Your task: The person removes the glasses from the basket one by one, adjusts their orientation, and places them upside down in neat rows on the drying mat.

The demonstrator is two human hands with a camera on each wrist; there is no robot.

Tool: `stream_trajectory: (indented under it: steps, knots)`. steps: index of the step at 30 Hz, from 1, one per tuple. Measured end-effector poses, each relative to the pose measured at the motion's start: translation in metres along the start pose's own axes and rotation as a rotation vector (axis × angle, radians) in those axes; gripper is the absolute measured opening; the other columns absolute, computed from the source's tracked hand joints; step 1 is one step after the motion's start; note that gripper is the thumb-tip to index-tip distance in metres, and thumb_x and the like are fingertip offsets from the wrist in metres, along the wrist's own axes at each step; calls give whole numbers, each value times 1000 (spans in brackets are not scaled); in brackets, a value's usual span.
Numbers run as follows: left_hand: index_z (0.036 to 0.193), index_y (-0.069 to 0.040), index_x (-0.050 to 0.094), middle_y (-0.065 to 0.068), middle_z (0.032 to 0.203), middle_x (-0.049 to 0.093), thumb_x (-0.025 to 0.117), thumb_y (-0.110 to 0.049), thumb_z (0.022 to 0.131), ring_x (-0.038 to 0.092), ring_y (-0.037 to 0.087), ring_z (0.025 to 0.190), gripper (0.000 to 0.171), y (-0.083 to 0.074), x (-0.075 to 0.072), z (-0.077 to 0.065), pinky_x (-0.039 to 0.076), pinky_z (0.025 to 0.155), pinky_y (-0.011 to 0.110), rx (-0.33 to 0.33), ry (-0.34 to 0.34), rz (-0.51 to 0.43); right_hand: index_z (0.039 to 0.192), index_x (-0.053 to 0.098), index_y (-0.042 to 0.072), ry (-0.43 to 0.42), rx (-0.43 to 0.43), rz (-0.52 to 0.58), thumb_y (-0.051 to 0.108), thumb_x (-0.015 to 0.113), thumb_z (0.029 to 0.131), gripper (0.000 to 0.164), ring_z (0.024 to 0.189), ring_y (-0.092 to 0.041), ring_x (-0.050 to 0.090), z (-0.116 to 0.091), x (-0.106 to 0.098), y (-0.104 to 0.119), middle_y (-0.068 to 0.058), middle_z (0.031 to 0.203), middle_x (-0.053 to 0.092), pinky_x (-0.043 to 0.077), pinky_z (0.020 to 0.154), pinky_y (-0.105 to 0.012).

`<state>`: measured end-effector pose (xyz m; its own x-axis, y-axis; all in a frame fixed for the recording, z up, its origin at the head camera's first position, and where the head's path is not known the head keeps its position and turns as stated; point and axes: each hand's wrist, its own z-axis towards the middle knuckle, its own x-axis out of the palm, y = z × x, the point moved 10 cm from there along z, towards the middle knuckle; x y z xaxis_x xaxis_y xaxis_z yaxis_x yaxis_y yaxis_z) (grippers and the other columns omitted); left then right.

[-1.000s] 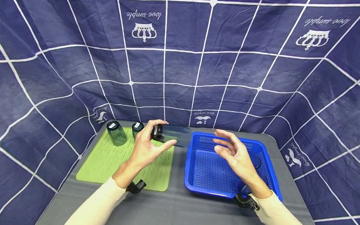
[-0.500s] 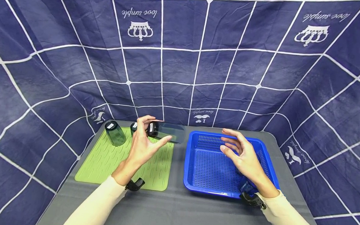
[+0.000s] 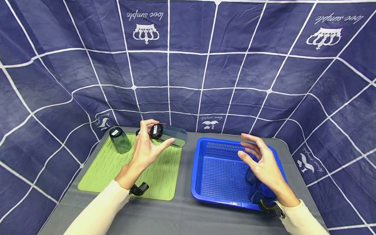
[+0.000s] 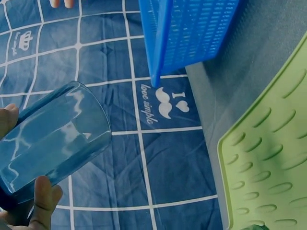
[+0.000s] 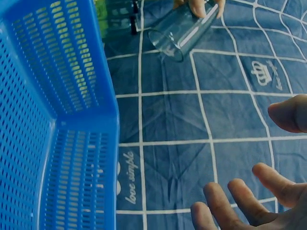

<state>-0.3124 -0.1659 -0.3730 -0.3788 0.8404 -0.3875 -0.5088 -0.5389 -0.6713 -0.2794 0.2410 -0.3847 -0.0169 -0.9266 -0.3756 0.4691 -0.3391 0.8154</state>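
Note:
My left hand [image 3: 145, 149] grips a tinted drinking glass [image 3: 174, 134] near its dark base. The glass is held nearly sideways above the far right part of the green drying mat [image 3: 110, 173], its mouth to the right. In the left wrist view the glass [image 4: 62, 134] looks see-through, between thumb and fingers. Over the right side of the blue basket [image 3: 195, 174], my right hand [image 3: 266, 166] holds nothing, its fingers spread and slightly bent. Dark blue glasses [image 3: 263, 192] lie in the basket below it, partly hidden by the hand and wrist.
One green-tinted glass [image 3: 120, 142] stands upside down at the mat's far left. Another beside it is mostly hidden behind the left hand. A dark blue checked cloth [image 3: 190, 72] hangs behind and along both sides of the grey tabletop [image 3: 183, 219].
My left hand has moved left with the glass, from between mat and basket to over the mat. My right hand has drifted right, uncovering more of the glasses in the basket.

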Motion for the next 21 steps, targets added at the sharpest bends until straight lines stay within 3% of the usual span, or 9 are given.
stream_trajectory:
  steps: [3, 9, 17, 21]
  knots:
    - [146, -5, 55, 21, 134, 77, 110, -27, 80, 78, 42, 130, 88, 4, 1, 2, 55, 106, 45, -4, 5, 18, 160, 61, -3, -9, -10, -33, -4, 78, 105, 58, 136, 9, 68, 0, -5, -1, 20, 157, 63, 56, 117, -13]
    - [147, -6, 58, 21, 138, 77, 109, -27, 81, 77, 44, 132, 86, 11, 4, 5, 55, 109, 56, 9, 17, 43, 157, 67, 5, -27, -33, -123, -3, 83, 102, 58, 132, 12, 68, 2, -14, -1, -5, 153, 68, 54, 115, -10]
    - [148, -9, 60, 20, 137, 80, 108, -28, 83, 70, 43, 92, 83, 25, 14, 6, 45, 100, 51, -23, 63, 91, 156, 69, 10, -16, -30, -245, 4, 88, 101, 59, 129, 16, 64, 5, -21, -4, -13, 150, 70, 52, 114, -7]
    - [150, -13, 61, 19, 127, 80, 107, -29, 85, 68, 38, 86, 81, 32, 19, 7, 43, 98, 45, -47, 89, 113, 156, 69, 8, -9, -36, -288, 5, 89, 100, 59, 129, 17, 62, 6, -25, -7, -16, 152, 70, 50, 114, -6]
